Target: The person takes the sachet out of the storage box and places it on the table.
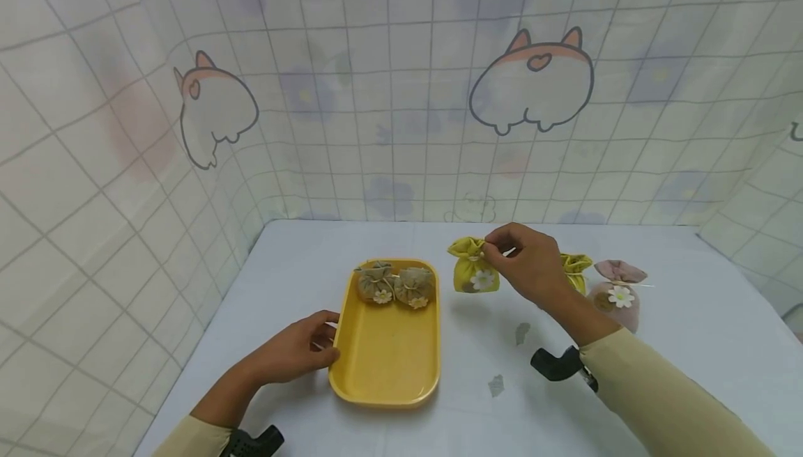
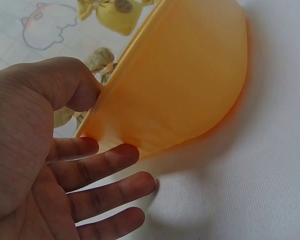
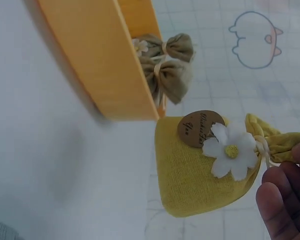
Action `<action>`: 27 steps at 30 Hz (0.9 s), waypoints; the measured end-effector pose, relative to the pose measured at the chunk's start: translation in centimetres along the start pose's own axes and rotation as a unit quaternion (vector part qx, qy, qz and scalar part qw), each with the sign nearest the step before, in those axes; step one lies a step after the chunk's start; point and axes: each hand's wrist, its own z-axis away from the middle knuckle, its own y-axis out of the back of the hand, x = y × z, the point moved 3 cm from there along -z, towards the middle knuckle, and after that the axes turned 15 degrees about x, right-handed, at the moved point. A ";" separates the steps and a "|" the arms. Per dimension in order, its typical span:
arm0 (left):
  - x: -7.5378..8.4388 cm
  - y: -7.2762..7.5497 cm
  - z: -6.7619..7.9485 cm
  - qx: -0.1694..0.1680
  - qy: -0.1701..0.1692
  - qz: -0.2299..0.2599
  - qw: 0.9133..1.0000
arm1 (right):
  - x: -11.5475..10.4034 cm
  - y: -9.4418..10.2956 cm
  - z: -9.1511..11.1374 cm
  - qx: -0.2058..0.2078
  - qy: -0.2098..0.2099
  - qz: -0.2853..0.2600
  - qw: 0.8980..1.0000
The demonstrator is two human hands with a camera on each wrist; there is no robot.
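A yellow-green drawstring pouch (image 1: 475, 277) with a white fabric flower hangs from my right hand (image 1: 527, 262), which pinches its gathered top. In the right wrist view a round brown tag with writing shows beside the flower (image 3: 231, 151). The pouch is held up to the right of a yellow tray (image 1: 385, 366), near its far end. My left hand (image 1: 295, 349) holds the tray's left side, thumb at the rim and fingertips (image 2: 125, 155) against the outer wall. Two grey-green pouches (image 1: 376, 281) with small flowers sit side by side at the tray's far end.
Right of my right hand stand another yellow-green pouch (image 1: 574, 269), partly hidden, and a pink pouch (image 1: 617, 297) with a white flower. Two small grey patches (image 1: 496, 385) mark the white tabletop (image 1: 464, 422). A patterned curtain (image 1: 401, 95) borders the table behind and at the sides.
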 end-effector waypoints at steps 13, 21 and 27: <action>0.3 0.2 0.2 0.001 0.003 0.004 1.000 | 2.9 1.7 0.2 0.014 -0.003 0.020 1.000; 0.4 0.3 0.3 -0.001 -0.003 0.004 1.000 | 4.0 2.3 0.3 0.008 -0.020 0.041 0.999; 0.3 0.3 0.3 -0.002 0.004 0.008 1.000 | 4.5 2.7 0.4 0.006 -0.024 0.048 0.999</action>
